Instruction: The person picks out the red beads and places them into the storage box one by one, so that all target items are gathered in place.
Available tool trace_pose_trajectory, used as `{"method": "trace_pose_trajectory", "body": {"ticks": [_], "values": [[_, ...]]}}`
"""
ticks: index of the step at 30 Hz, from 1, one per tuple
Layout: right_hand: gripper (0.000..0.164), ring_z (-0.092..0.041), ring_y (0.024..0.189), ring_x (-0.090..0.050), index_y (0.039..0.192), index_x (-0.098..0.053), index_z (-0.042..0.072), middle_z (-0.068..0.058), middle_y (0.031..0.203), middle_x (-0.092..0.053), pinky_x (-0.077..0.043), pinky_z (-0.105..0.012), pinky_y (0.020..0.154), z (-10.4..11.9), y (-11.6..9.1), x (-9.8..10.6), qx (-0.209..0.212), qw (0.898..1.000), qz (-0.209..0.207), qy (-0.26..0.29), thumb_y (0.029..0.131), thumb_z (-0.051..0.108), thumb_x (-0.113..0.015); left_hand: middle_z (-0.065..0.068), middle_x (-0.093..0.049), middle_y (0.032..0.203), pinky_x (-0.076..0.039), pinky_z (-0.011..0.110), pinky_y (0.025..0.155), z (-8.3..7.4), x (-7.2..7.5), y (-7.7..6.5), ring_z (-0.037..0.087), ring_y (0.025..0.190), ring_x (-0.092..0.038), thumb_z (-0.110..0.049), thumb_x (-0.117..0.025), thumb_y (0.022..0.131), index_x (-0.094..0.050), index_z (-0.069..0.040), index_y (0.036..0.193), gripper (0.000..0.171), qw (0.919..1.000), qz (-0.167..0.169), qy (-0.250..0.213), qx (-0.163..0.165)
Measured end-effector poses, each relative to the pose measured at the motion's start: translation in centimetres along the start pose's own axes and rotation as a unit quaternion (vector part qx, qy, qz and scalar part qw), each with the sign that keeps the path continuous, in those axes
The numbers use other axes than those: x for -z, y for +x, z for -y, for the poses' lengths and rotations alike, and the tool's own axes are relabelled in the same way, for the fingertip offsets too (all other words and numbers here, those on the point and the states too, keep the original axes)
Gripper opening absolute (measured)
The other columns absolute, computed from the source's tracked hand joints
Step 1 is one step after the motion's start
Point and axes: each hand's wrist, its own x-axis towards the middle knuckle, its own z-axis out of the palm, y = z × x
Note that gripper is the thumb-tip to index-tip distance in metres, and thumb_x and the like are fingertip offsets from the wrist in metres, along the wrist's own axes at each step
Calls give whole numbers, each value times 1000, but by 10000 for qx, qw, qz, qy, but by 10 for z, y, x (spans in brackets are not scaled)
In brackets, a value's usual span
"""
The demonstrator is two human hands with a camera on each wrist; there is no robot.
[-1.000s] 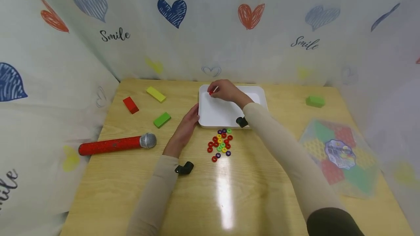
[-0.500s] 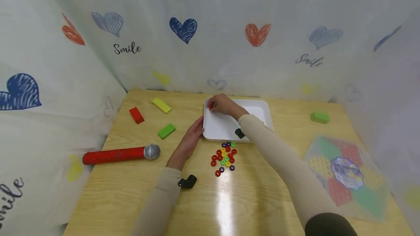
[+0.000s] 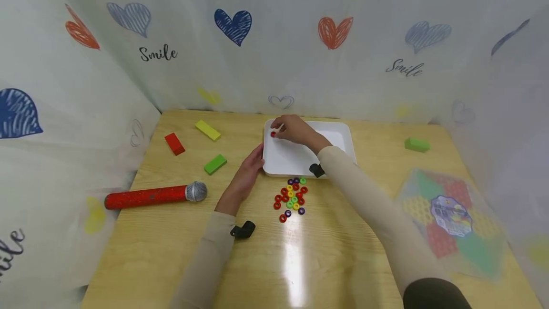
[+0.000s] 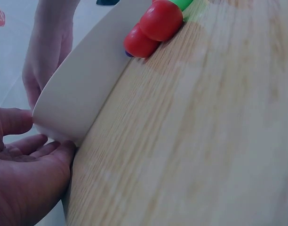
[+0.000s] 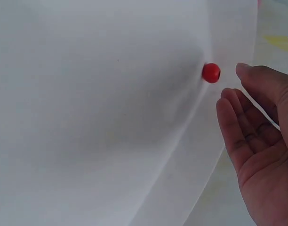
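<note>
On the curtain (image 3: 274, 75), at left, one reads "mile" (image 3: 9, 249), cut by the edge, then "Smile" (image 3: 158, 53). The left hand (image 3: 248, 173), its grip loose, touches the left side of the white tray (image 3: 287, 159). Inside, near that side, lies a red bead (image 3: 273, 134); just beside it, the right hand (image 3: 293, 130) has its grip parted, holding nothing. Further comes another "Smile" (image 3: 405, 67), then a packet (image 3: 451, 218), its label too small for reading.

Most beads (image 3: 289, 194) lie before the tray (image 3: 287, 159) (one bead (image 3: 273, 134) sits inside it).
</note>
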Motion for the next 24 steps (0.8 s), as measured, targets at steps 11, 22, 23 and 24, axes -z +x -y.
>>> {"method": "trace_pose_trajectory", "body": {"ticks": [11,22,23,24], "values": [[32,-11,97,-64,120,-66,8,-5,117,-66,-54,-27,86,-4,-94,-9,569,9903,-404,1205,90,20,-68,-6,-20,160,-19,36,119,0,0,6,9,146,-17,-12,-33,104,-22,-22,155,53,10000,-36,-28,-15],[23,-12,88,-65,112,-70,7,-6,102,-69,-56,-24,77,-24,-169,-35,655,9833,-509,1618,89,8,-68,-8,-17,160,-16,35,120,-1,1,9,8,146,-15,-13,-34,104,-21,-25,155,53,10000,-76,10,-1],[23,-12,87,-65,112,-70,6,-6,101,-69,-56,-24,77,-26,-172,-38,647,9842,-508,1566,88,6,-68,-8,-18,160,-16,35,120,-1,0,9,8,146,-15,-13,-34,104,-21,-25,155,53,10000,-87,9,12],[23,-13,87,-65,111,-70,5,-6,100,-69,-56,-24,77,-27,-175,-40,650,9851,-500,1513,88,5,-68,-8,-18,160,-16,35,120,0,0,9,8,146,-16,-13,-34,104,-22,-25,154,53,10000,-95,-5,11]]}}
